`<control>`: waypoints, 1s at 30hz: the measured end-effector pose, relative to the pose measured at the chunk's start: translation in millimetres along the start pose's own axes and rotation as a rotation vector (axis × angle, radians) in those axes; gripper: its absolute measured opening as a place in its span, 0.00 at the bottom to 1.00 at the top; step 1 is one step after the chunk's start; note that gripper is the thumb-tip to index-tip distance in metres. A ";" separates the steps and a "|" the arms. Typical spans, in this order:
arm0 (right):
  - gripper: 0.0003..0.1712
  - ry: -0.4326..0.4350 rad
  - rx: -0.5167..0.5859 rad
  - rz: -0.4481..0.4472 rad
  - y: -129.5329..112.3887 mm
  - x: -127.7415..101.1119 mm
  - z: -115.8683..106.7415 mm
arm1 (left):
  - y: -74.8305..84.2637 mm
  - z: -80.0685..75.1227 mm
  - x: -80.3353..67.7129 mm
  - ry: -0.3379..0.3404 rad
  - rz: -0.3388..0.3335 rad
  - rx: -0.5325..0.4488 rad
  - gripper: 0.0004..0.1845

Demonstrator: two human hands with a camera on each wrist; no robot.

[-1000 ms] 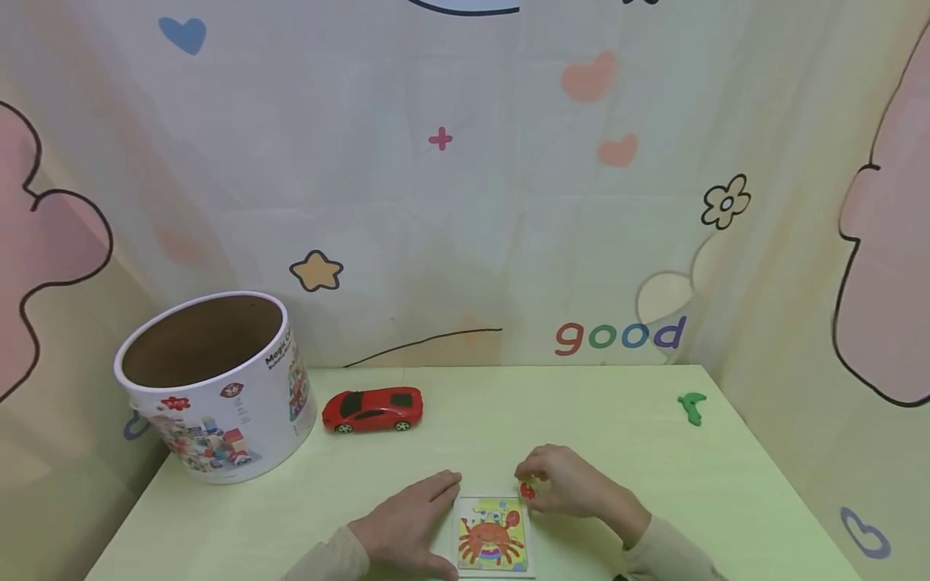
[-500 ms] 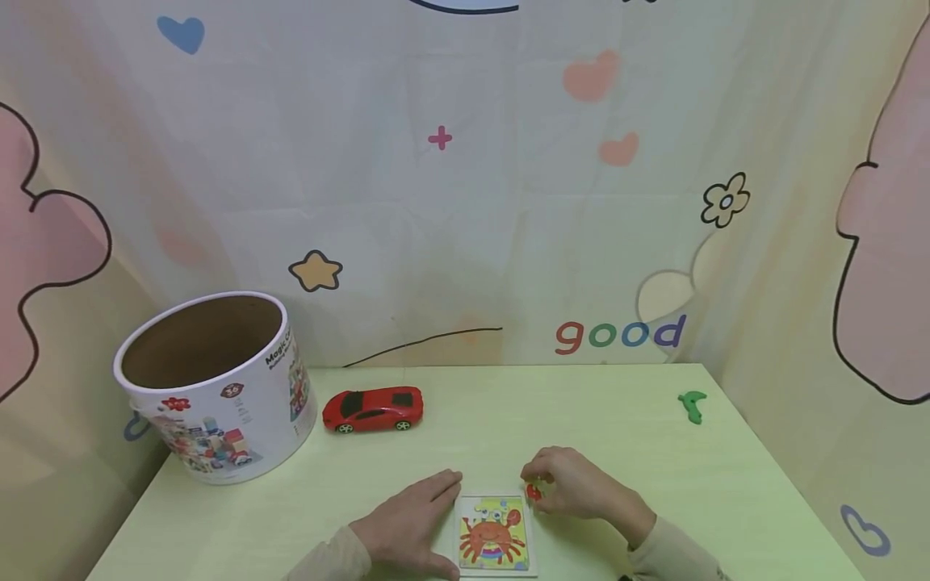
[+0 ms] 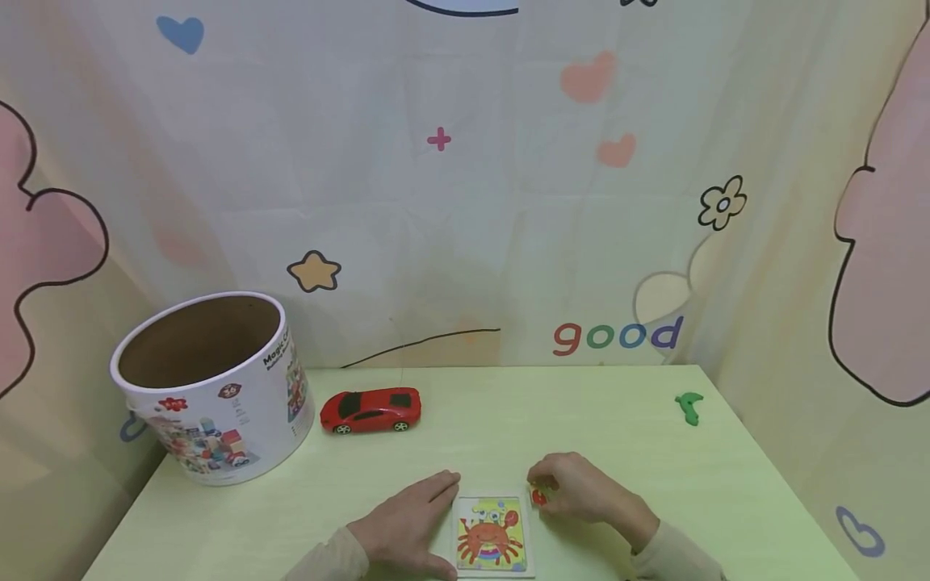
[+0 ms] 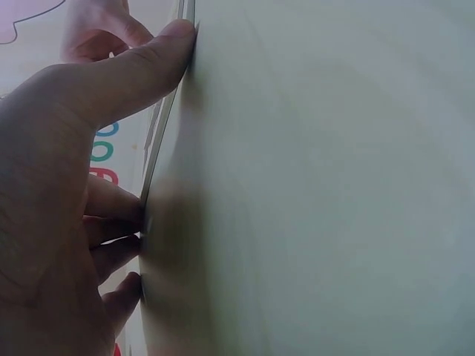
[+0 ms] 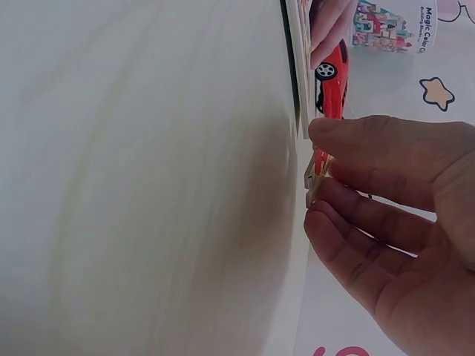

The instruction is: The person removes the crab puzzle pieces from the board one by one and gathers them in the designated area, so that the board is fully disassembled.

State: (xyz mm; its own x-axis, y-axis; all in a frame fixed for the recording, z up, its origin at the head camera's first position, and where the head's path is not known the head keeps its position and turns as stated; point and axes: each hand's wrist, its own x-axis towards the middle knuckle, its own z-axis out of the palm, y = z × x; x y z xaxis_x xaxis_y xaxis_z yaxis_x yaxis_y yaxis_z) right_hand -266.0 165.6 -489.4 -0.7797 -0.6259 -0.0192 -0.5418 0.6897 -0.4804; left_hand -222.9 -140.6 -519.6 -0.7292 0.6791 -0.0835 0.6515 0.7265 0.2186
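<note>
A small square crab puzzle (image 3: pixel 490 539) lies flat in its pale tray (image 3: pixel 529 541) near the table's front. My left hand (image 3: pixel 403 523) rests along the tray's left side, fingers extended; in the left wrist view its thumb (image 4: pixel 145 70) touches the tray's edge. Just right of the tray's upper corner, my right hand (image 3: pixel 584 490) pinches a small red and yellow puzzle piece (image 3: pixel 538 497). In the right wrist view, thumb and fingers surround the thin wooden piece (image 5: pixel 317 176), which is tilted close to the table. The fingers cover part of its picture.
A red toy car (image 3: pixel 370 410) stands behind the left hand. Farther left is a large white bucket (image 3: pixel 225 444), its top uncovered. A small green curved object (image 3: pixel 689 407) lies at the back right, by the table's edge. A printed curtain (image 3: pixel 436 226) hangs behind the table.
My right hand has shifted slightly right and toward me with the puzzle piece, a little farther from the tray. The left hand and the crab puzzle have stayed in place.
</note>
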 end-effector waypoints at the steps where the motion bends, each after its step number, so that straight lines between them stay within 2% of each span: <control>1: 0.20 0.001 0.003 -0.002 0.5 -0.2 0.6 | -0.5 0.7 -0.2 0.001 0.002 0.003 0.63; 8: 0.17 0.015 -0.021 -0.028 1.7 -2.2 1.3 | -1.6 2.0 -0.1 -0.002 0.006 0.010 0.63; 14: 0.14 0.021 -0.015 -0.013 1.9 -3.2 0.5 | -0.5 1.4 0.0 0.000 0.002 0.005 0.63; 30: 0.13 0.011 -0.060 -0.043 6.8 -5.2 0.7 | -0.4 1.4 -0.8 0.007 0.012 0.001 0.62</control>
State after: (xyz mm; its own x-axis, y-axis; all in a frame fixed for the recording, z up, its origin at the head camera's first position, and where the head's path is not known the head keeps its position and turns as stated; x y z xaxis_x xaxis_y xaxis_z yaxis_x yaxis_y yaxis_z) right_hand -265.4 173.3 -493.2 -0.7587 -0.6514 0.0104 -0.5923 0.6831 -0.4273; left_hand -222.3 -141.3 -520.9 -0.7227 0.6872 -0.0739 0.6606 0.7183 0.2182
